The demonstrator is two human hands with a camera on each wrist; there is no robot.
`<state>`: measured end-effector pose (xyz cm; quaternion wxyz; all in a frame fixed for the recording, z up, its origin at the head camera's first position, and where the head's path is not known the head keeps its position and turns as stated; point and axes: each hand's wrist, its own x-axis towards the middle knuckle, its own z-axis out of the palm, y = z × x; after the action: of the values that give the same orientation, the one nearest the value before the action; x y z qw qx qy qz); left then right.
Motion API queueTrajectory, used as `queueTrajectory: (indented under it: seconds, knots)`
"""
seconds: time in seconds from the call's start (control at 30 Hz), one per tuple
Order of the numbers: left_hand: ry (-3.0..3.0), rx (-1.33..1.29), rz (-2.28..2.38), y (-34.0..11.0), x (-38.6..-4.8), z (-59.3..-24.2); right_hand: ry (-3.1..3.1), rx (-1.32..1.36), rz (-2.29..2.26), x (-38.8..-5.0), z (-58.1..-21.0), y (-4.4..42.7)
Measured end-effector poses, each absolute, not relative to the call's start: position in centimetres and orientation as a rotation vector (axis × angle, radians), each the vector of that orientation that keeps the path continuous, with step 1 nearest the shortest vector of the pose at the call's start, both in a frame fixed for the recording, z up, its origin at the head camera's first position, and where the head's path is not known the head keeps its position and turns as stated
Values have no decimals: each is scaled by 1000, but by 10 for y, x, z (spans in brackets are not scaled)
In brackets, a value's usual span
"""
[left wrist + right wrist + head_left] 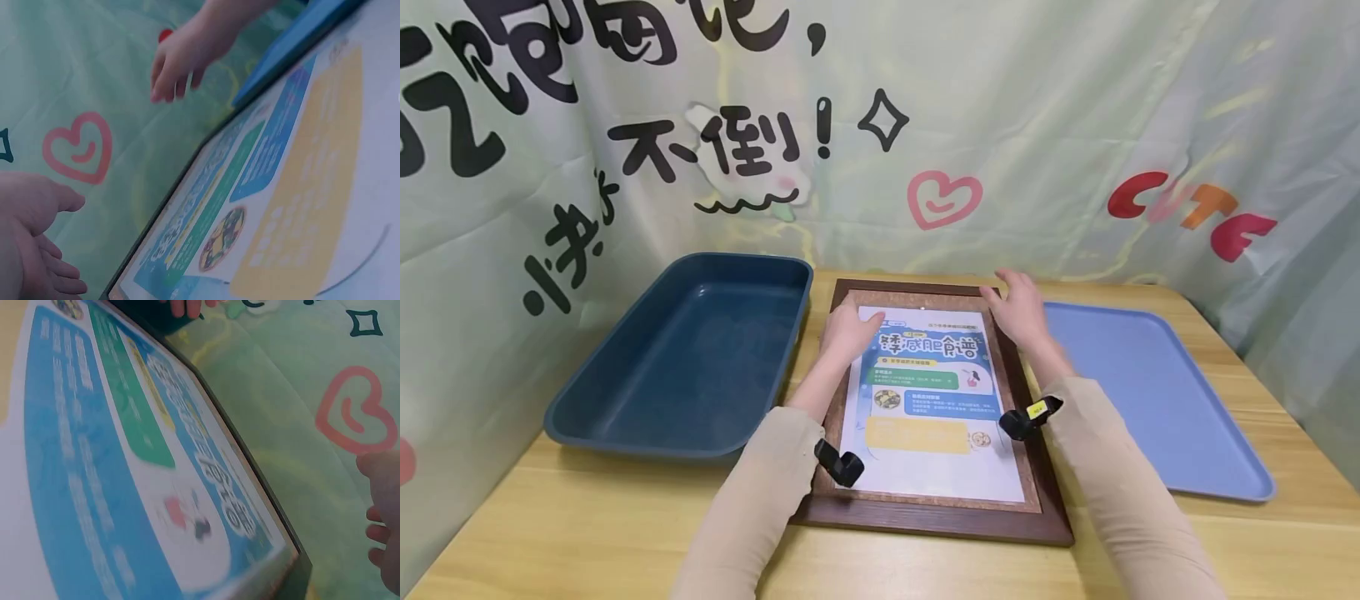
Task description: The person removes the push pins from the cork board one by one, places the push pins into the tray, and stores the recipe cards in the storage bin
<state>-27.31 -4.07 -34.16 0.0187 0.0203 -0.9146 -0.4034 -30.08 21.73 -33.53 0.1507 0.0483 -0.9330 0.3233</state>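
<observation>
A dark brown wooden picture frame point(925, 518) lies on the table, holding a printed sheet point(932, 475) with blue, green and yellow panels and Chinese lettering. Near the upper left side of the frame is my left hand point(847, 329), its fingers extended and nothing in its grasp; the left wrist view shows this hand point(31, 237) apart from the frame. Above the upper right corner, my right hand point(1018, 312) has its thumb and fingers spread and holds nothing. Only part of the right hand point(387, 519) appears in the right wrist view.
A deep dark blue tub point(677, 367) stands to the left of the frame. To the right lies a shallow light blue tray point(1150, 392), partly behind the right arm. A printed cloth point(1045, 125) hangs behind the wooden table point(625, 517).
</observation>
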Motion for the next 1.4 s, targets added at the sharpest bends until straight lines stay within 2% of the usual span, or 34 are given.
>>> queueTrajectory:
  seconds: [0.6, 1.0, 1.4]
  knots:
    - [-2595, 155, -1902, -55, -241, -359, -2637, -11, 1449, -327, -362, 169]
    - [-2530, 173, -2042, -64, -238, -364, -2750, -39, 1404, -339, -377, 146]
    - [-2348, 268, -2154, -63, -242, -368, -2808, -83, 1270, -346, -381, 142]
